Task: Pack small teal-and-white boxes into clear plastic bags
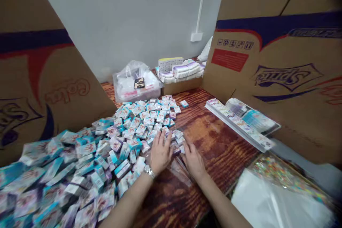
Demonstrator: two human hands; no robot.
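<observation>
My left hand (161,153), with a metal watch at the wrist, lies at the near right side of a heap of small printed boxes (135,123), fingers stretched out and slightly apart. Opposite it, my right hand (194,159) has its fingers extended along the right side of a small cluster of boxes (178,136). These boxes sit between both hands, partly covered by my fingers. Beneath and in front of the hands, a clear plastic bag (181,172) lies on the wooden table; whether the boxes are inside it, I cannot tell.
Tall cardboard cartons stand left (53,67) and right (267,57). At the back are a plastic tub (137,94) and a low carton of white-purple packs (184,87). A stack of printed sheets (237,123) and white plastic bags (272,199) lie on the right.
</observation>
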